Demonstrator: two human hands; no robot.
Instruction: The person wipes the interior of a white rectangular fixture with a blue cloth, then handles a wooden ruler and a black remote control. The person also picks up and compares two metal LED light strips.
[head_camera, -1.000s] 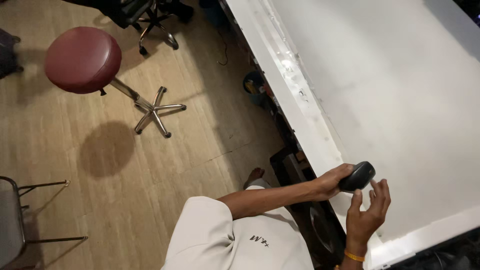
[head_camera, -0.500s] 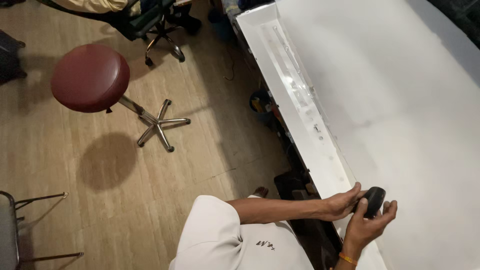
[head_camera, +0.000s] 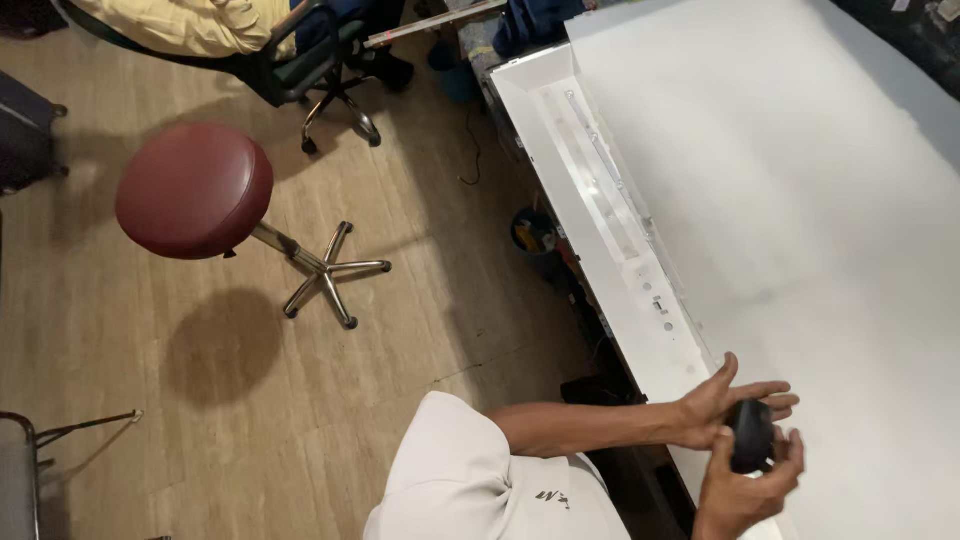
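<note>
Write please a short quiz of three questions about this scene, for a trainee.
1. True or false: the small black object lies alone on the white panel.
2. Which seat has a dark red round top: A) the stool, B) the office chair?
3. Which hands touch the black object?

Key: 1. False. 2. A. 3. Both, the left hand and the right hand.

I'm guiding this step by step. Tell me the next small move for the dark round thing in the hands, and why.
Probably lower the dark round object onto the white panel just beneath it. Both the left hand and right hand cup it over the panel's near edge, so a short drop would rest it safely.
</note>
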